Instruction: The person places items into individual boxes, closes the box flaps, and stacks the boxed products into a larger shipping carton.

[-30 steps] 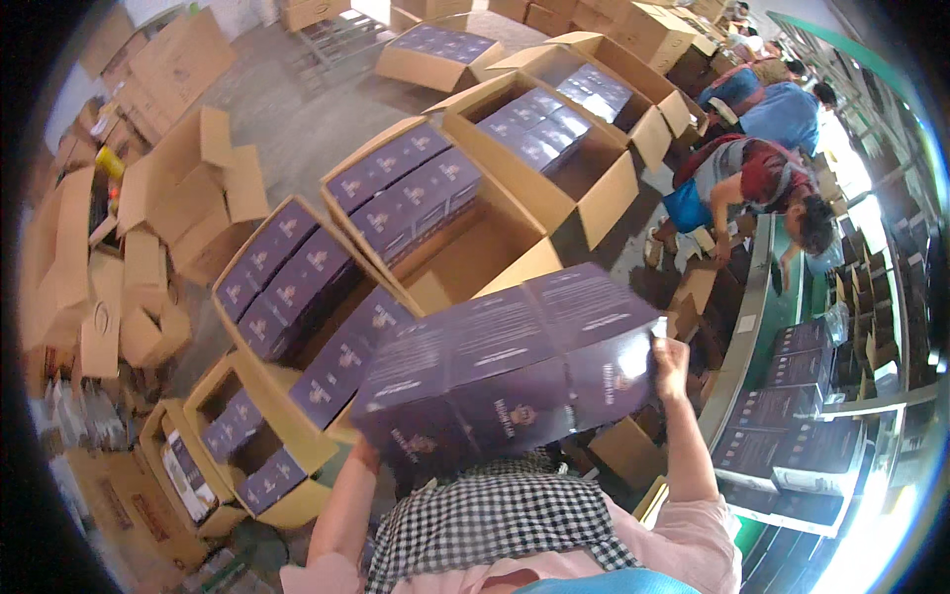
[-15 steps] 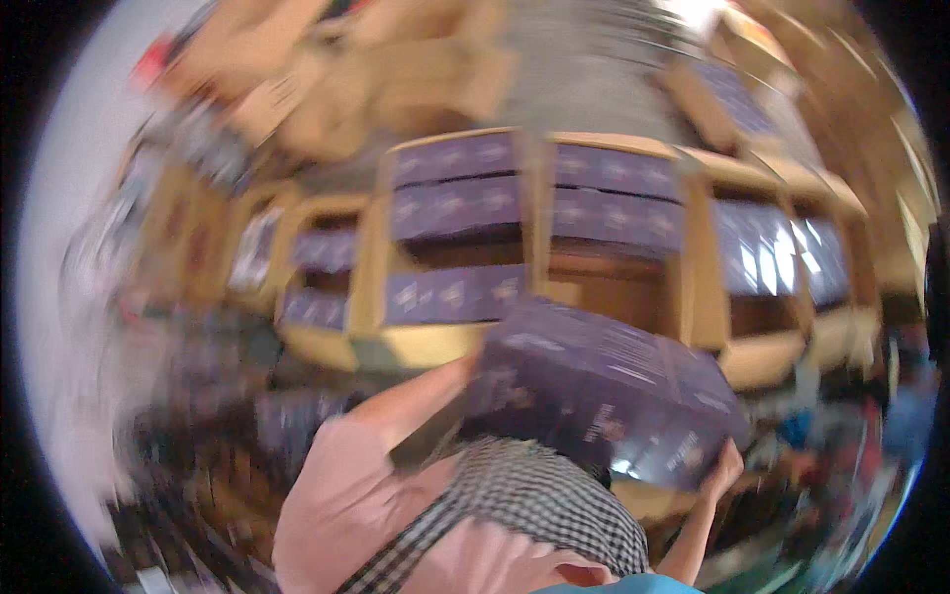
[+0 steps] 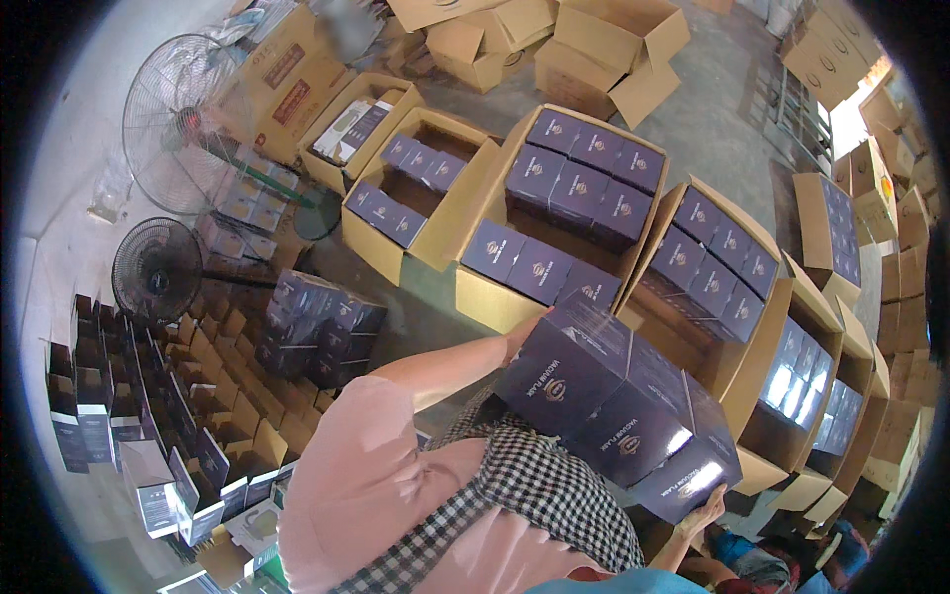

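Observation:
A row of three dark purple product boxes (image 3: 618, 406) is held up in front of my body, slanting down to the right. My left hand (image 3: 522, 335) presses on its left end, its fingers mostly hidden behind the boxes. At the lower right end, my right hand (image 3: 705, 510) grips the last box. Just beyond the row stand an open carton (image 3: 487, 305) with purple boxes along its far and near sides, and a second open carton (image 3: 734, 361) with purple boxes filling its far part.
More open cartons (image 3: 788, 457) continue to the right, partly filled. Further left is another half-filled carton (image 3: 421, 238). A stack of purple boxes (image 3: 322, 322), unfilled upright boxes (image 3: 223, 396) and two fans (image 3: 158, 267) stand at left. Empty cartons (image 3: 604, 49) lie at the back.
My view has turned, so the line of cartons now slants down to the right. The box row stays between both hands, tilted more steeply. The picture has sharpened from a blur.

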`<state>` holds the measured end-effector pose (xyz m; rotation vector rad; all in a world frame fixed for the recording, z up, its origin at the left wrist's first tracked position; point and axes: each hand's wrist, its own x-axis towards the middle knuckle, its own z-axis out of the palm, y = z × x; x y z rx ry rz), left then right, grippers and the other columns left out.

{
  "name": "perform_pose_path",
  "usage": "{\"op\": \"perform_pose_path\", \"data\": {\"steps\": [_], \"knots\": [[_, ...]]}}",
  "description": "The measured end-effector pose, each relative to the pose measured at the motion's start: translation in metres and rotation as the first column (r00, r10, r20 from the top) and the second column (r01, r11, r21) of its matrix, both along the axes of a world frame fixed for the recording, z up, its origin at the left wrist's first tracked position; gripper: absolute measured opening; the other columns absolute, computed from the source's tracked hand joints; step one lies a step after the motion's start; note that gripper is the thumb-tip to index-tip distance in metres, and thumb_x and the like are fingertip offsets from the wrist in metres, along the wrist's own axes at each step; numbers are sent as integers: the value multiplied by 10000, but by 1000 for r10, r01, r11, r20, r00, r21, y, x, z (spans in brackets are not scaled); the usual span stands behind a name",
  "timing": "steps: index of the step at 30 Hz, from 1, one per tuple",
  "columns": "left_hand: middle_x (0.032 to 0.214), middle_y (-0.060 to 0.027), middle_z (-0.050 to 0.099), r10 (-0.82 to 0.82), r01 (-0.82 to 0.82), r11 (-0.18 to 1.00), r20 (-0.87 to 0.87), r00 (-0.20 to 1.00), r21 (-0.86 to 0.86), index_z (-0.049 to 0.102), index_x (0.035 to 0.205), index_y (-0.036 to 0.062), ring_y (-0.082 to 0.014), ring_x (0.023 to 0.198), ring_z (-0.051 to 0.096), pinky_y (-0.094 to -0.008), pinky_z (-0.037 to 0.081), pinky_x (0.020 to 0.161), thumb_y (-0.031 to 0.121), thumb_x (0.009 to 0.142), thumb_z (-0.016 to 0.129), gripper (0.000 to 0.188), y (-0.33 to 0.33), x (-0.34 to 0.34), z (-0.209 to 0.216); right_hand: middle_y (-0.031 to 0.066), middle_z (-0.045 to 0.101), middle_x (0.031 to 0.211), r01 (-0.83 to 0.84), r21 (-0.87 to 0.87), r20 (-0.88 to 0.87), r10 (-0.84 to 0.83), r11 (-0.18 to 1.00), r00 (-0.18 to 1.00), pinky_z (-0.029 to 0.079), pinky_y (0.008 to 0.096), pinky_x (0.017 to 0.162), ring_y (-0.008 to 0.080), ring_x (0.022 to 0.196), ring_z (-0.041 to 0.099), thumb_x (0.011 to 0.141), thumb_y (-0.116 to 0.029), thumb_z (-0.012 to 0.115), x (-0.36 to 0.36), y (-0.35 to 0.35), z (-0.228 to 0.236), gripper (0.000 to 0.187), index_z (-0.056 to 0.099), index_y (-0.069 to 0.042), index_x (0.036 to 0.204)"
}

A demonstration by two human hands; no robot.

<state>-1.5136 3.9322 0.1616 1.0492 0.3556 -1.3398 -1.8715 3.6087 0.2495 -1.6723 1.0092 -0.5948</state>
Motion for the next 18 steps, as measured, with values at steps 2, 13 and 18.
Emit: {"op": "perform_pose_path", "data": {"steps": [2,13,18], "knots": [[1302,-138,567,32,-32,999,3,999,5,538,1308,96,-296,1189,539,-508,464,953,596,965,376,628,16,-1,-1,95,646,794,-8,20,-12,8,1000,1000,462,302,628,154,685,571,1022,-409,435,18,14,8,525,625,65,900],[1300,-137,569,312,-312,944,18,950,109,538,1309,94,-295,1187,541,-504,464,955,591,965,383,624,178,-20,-13,45,606,737,-324,32,-42,325,945,945,408,302,592,113,662,499,951,-460,563,81,63,-30,540,616,72,869],[1299,-136,570,434,-438,892,56,899,112,538,1309,93,-295,1186,542,-501,464,956,589,964,387,622,296,12,-21,32,628,831,-428,25,45,427,903,903,419,293,669,125,749,527,931,-443,607,165,144,-37,481,644,36,948]]}}
